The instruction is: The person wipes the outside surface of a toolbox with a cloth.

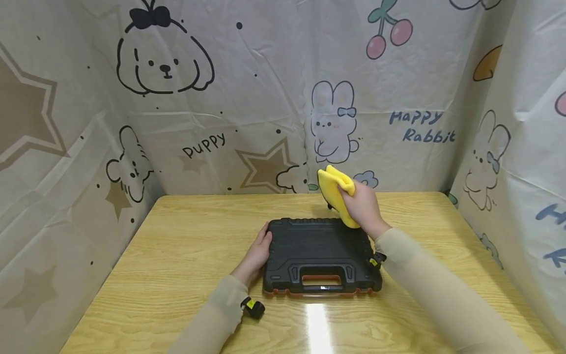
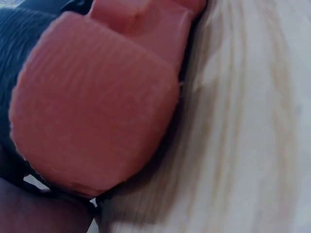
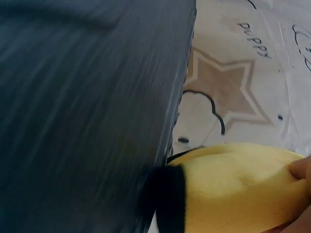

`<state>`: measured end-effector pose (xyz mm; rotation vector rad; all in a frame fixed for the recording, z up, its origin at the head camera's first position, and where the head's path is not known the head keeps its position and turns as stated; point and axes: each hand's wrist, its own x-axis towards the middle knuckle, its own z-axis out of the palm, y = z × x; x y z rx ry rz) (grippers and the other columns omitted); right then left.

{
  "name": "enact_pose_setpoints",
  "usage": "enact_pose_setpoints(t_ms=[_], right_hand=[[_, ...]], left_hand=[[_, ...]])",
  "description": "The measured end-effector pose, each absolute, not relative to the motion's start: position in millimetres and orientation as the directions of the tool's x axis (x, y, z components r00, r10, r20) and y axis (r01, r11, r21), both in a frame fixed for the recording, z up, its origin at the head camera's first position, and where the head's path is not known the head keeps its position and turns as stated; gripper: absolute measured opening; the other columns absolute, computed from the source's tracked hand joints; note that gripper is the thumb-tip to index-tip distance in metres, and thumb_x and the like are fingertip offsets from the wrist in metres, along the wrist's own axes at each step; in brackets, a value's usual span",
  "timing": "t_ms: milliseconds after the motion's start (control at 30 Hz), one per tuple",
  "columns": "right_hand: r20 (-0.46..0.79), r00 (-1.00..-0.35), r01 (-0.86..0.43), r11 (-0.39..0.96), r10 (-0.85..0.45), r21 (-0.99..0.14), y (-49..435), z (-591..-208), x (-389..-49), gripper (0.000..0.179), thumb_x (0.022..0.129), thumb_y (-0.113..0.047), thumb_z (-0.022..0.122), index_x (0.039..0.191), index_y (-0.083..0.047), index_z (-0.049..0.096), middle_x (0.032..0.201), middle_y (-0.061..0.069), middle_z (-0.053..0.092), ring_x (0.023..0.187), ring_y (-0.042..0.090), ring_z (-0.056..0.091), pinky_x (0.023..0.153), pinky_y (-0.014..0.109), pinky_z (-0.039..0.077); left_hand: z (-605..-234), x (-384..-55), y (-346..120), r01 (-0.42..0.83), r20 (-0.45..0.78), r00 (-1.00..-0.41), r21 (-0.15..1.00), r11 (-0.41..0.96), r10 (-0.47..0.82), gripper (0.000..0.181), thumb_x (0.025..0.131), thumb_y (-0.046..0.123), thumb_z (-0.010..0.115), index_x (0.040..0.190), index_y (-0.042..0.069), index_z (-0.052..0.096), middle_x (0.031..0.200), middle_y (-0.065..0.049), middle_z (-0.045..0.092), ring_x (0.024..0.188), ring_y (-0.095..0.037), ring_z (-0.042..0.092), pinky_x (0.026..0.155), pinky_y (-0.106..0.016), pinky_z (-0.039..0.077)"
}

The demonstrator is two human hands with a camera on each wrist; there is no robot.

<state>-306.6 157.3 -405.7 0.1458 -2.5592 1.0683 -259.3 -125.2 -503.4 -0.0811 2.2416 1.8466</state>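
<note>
A black hard plastic carrying case (image 1: 318, 241) with a handle and orange-red lower edge lies flat on the table. My left hand (image 1: 256, 253) rests against its left side, fingers along the edge. In the left wrist view, an orange-red corner piece (image 2: 97, 102) of the case fills much of the picture. My right hand (image 1: 364, 206) grips a folded yellow cloth (image 1: 333, 191) above the case's far right edge. The right wrist view shows the cloth's dark border (image 3: 170, 199) by the case edge, with fingertips (image 3: 300, 170) pressing into the yellow fabric.
The case lies on a light wood-grain table (image 1: 190, 241). A printed cloth backdrop (image 1: 256, 88) with cartoon animals and stars hangs behind the table and along both sides. A bright reflection shows on the tabletop before the case.
</note>
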Motion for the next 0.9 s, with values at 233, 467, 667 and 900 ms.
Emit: enact_pose_setpoints(t_ms=[233, 467, 667, 900], right_hand=[[0.31, -0.932, -0.317, 0.833, -0.186, -0.454, 115.7, -410.9, -309.4, 0.018, 0.1, -0.021, 0.067, 0.091, -0.005, 0.069, 0.083, 0.012, 0.071, 0.072, 0.026, 0.06, 0.072, 0.045, 0.053], [0.207, -0.905, -0.419, 0.862, -0.371, -0.285, 81.0, -410.6, -304.3, 0.01, 0.098, -0.019, 0.071, 0.098, -0.009, 0.074, 0.087, 0.005, 0.073, 0.072, 0.02, 0.058, 0.075, 0.042, 0.055], [0.104, -0.87, -0.493, 0.85, -0.482, -0.184, 60.1, -404.0, -302.6, 0.013, 0.098, -0.021, 0.071, 0.096, -0.009, 0.073, 0.088, 0.006, 0.073, 0.074, 0.022, 0.062, 0.078, 0.044, 0.057], [0.034, -0.84, -0.54, 0.827, -0.542, -0.157, 44.1, -403.9, -307.1, 0.028, 0.1, -0.032, 0.069, 0.104, -0.005, 0.073, 0.096, 0.009, 0.074, 0.079, 0.023, 0.064, 0.08, 0.044, 0.059]], left_hand=[[-502.2, -258.9, -125.4, -0.195, -0.219, -0.97, 0.96, 0.202, 0.104, 0.059, 0.114, 0.031, 0.028, 0.168, 0.014, 0.01, 0.173, -0.017, 0.01, 0.16, -0.038, 0.006, 0.129, -0.057, 0.008], [-501.1, -260.7, -125.7, -0.19, -0.216, -0.972, 0.955, 0.227, 0.094, 0.059, 0.114, 0.031, 0.028, 0.167, 0.013, 0.011, 0.173, -0.018, 0.012, 0.16, -0.039, 0.007, 0.129, -0.057, 0.009], [-501.6, -261.9, -124.4, -0.211, -0.237, -0.967, 0.948, 0.237, 0.09, 0.059, 0.114, 0.034, 0.029, 0.168, 0.016, 0.011, 0.173, -0.017, 0.013, 0.16, -0.038, 0.009, 0.129, -0.058, 0.01], [-503.6, -263.5, -125.0, -0.201, -0.229, -0.968, 0.954, 0.221, 0.106, 0.059, 0.114, 0.035, 0.028, 0.168, 0.016, 0.01, 0.173, -0.016, 0.013, 0.16, -0.037, 0.01, 0.129, -0.058, 0.01]])
